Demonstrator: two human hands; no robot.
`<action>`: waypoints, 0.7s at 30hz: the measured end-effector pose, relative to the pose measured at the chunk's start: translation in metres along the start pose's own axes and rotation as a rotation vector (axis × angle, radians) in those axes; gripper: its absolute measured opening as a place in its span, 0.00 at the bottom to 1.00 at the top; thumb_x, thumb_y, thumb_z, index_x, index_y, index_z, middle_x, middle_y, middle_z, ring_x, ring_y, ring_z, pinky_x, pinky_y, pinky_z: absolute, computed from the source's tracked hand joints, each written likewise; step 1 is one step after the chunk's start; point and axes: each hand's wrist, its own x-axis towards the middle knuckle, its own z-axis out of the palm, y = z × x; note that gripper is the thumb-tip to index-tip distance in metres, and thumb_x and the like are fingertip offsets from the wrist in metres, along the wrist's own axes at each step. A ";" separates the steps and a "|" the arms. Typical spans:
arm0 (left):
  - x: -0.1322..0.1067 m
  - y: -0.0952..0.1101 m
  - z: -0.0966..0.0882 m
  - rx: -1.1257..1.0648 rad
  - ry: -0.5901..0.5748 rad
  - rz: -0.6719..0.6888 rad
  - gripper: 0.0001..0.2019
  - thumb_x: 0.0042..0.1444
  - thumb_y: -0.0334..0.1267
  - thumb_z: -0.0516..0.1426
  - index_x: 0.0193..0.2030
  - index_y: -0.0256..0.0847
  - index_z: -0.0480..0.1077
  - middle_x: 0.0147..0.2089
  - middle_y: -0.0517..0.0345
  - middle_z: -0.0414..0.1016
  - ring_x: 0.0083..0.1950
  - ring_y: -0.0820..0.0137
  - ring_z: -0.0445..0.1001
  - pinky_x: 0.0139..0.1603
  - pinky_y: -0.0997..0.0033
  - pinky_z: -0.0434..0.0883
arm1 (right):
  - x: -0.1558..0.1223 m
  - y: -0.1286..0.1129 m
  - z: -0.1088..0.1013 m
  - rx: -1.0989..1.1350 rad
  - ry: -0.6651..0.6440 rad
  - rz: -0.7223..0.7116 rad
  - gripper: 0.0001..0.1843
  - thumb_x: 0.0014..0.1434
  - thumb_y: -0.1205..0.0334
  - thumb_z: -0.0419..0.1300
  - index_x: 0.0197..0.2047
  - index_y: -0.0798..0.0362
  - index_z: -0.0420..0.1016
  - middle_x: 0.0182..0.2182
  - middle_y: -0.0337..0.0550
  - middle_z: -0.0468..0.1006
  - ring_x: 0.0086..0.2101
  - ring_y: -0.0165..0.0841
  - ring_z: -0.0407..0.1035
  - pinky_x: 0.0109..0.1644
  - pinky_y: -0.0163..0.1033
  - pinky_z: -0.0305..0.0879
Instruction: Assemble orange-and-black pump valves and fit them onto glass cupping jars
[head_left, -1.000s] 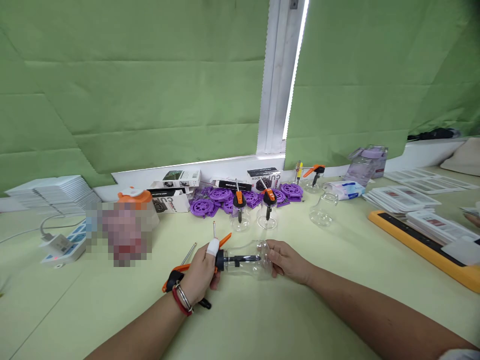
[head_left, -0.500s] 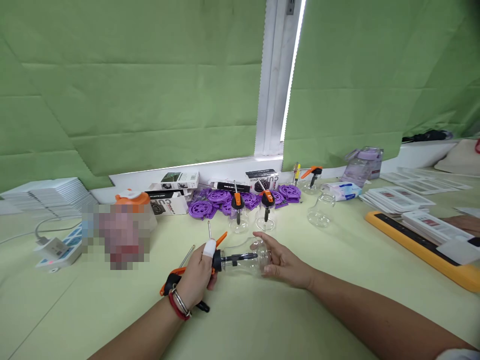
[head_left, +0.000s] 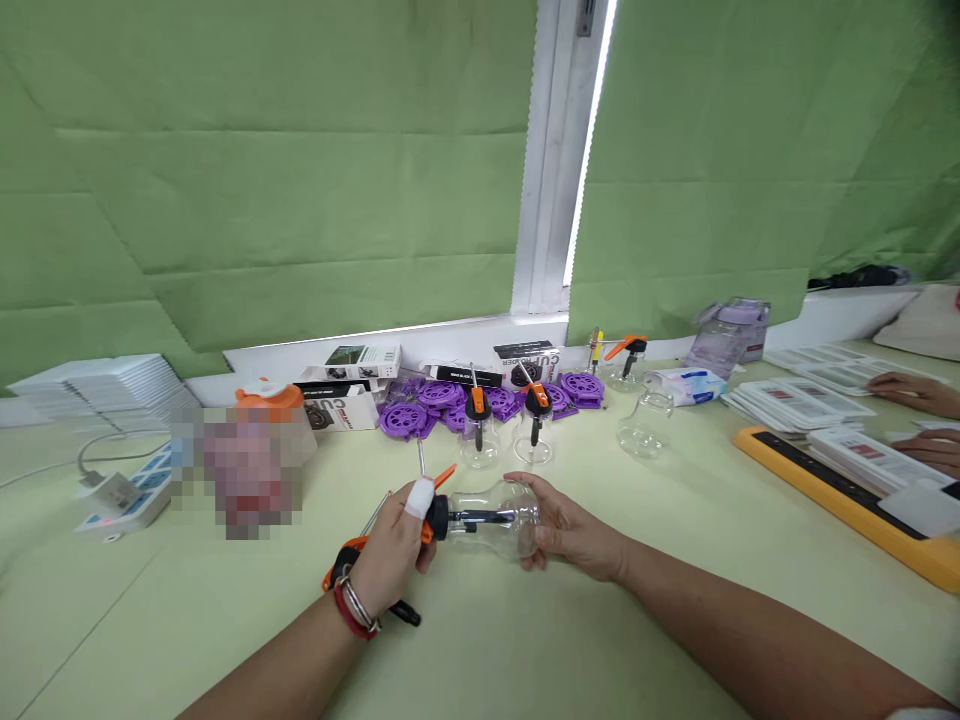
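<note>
My left hand (head_left: 394, 545), with white tape on its thumb, is closed around a black-and-orange dispenser lid (head_left: 436, 517) with a thin metal spout. The lid sits at the neck of a clear glass bottle (head_left: 487, 512) lying sideways, and its black stem reaches inside. My right hand (head_left: 566, 525) grips the bottle's wide base. Under my left wrist lies another black-and-orange lid (head_left: 345, 560), partly hidden. Two glass bottles with such lids, a left one (head_left: 480, 455) and a right one (head_left: 532, 452), stand upright behind my hands.
Purple wheel-shaped parts (head_left: 405, 420) and printed boxes (head_left: 341, 408) line the back. An open glass bottle (head_left: 645, 430) stands right of centre. A power strip (head_left: 139, 500) is at left. A yellow-and-black paper trimmer (head_left: 840, 510) and another person's hand (head_left: 915, 392) are at right.
My right fingers have shifted slightly around the bottle's base, and the bottle has moved a little right against the lid. Another person's hands show more at the right.
</note>
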 end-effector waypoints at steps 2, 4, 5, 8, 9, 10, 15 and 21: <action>0.000 0.005 -0.003 -0.072 -0.081 0.104 0.20 0.60 0.53 0.46 0.30 0.38 0.64 0.20 0.63 0.63 0.20 0.76 0.62 0.25 0.74 0.63 | 0.001 0.000 0.003 0.101 -0.050 -0.004 0.42 0.52 0.48 0.64 0.63 0.43 0.45 0.45 0.49 0.72 0.34 0.38 0.75 0.36 0.41 0.65; -0.001 0.006 -0.003 -0.101 -0.148 0.186 0.16 0.55 0.50 0.56 0.40 0.39 0.67 0.29 0.59 0.69 0.27 0.74 0.67 0.31 0.72 0.66 | 0.001 -0.001 0.007 0.166 -0.078 -0.007 0.41 0.54 0.48 0.63 0.64 0.44 0.44 0.41 0.48 0.74 0.37 0.41 0.75 0.40 0.45 0.64; -0.002 0.006 -0.002 -0.091 -0.166 0.212 0.18 0.50 0.46 0.61 0.45 0.40 0.67 0.34 0.57 0.71 0.32 0.72 0.68 0.35 0.72 0.67 | 0.001 -0.001 0.009 0.182 -0.086 -0.010 0.41 0.55 0.49 0.63 0.64 0.44 0.44 0.42 0.48 0.74 0.38 0.41 0.74 0.41 0.46 0.64; -0.005 0.006 0.004 -0.064 -0.154 0.250 0.26 0.43 0.38 0.66 0.51 0.42 0.65 0.47 0.52 0.70 0.46 0.66 0.69 0.46 0.69 0.67 | 0.001 0.000 0.014 0.174 -0.128 -0.015 0.40 0.56 0.50 0.62 0.64 0.42 0.45 0.49 0.51 0.70 0.41 0.42 0.73 0.42 0.48 0.64; -0.006 0.007 0.006 -0.067 -0.151 0.254 0.25 0.45 0.37 0.65 0.51 0.43 0.65 0.50 0.51 0.70 0.49 0.65 0.68 0.50 0.68 0.66 | 0.001 0.000 0.015 0.151 -0.142 -0.023 0.40 0.56 0.50 0.62 0.64 0.42 0.45 0.51 0.52 0.68 0.41 0.42 0.73 0.42 0.47 0.64; -0.007 0.009 0.007 -0.069 -0.152 0.256 0.24 0.47 0.37 0.64 0.51 0.43 0.65 0.51 0.51 0.69 0.51 0.65 0.67 0.53 0.67 0.65 | 0.001 0.001 0.015 0.119 -0.150 -0.035 0.39 0.56 0.50 0.61 0.65 0.42 0.45 0.53 0.53 0.67 0.42 0.41 0.72 0.43 0.47 0.64; 0.008 0.031 -0.004 0.053 -0.041 0.261 0.21 0.47 0.37 0.62 0.49 0.40 0.66 0.48 0.51 0.71 0.49 0.64 0.69 0.53 0.63 0.65 | 0.001 0.007 0.008 -0.092 -0.079 -0.039 0.43 0.58 0.52 0.61 0.67 0.39 0.37 0.57 0.54 0.61 0.43 0.36 0.70 0.44 0.47 0.66; 0.071 0.039 -0.035 0.277 0.107 0.211 0.22 0.41 0.38 0.63 0.46 0.35 0.68 0.40 0.51 0.74 0.41 0.62 0.71 0.43 0.63 0.69 | 0.002 -0.003 -0.011 -0.423 0.309 -0.160 0.30 0.59 0.53 0.58 0.61 0.47 0.54 0.40 0.45 0.70 0.30 0.28 0.65 0.35 0.39 0.66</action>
